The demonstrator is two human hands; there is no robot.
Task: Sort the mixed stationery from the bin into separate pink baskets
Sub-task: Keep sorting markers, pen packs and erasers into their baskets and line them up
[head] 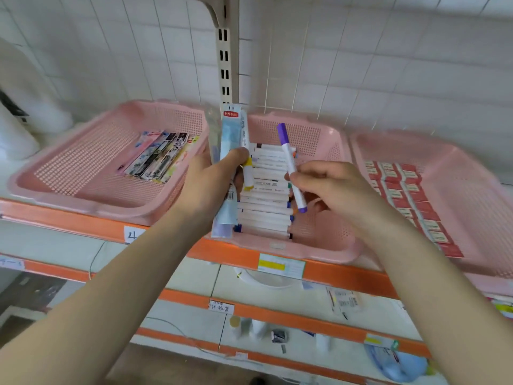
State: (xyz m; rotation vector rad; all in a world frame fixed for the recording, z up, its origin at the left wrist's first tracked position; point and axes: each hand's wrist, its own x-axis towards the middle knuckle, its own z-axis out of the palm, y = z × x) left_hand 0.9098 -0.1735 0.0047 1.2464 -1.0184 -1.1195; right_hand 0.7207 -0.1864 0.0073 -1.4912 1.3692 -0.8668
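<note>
Right hand (pixel 333 193) pinches a purple-capped white plastic marker (pixel 288 159) mid-frame, probably headed for the centre pink mesh basket (pixel 305 134) of matching white markers (pixel 266 215); left hand (pixel 211 182) grips the unsorted clear plastic packets (pixel 230 129).

Three pink baskets (pixel 83 168) (pixel 313 137) (pixel 458 190), two hands (pixel 211 184) (pixel 333 187)

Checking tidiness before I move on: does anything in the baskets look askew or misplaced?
Only the packets in the left basket: they lie fanned on a slant, while the markers and red boxes sit in neat rows.
</note>
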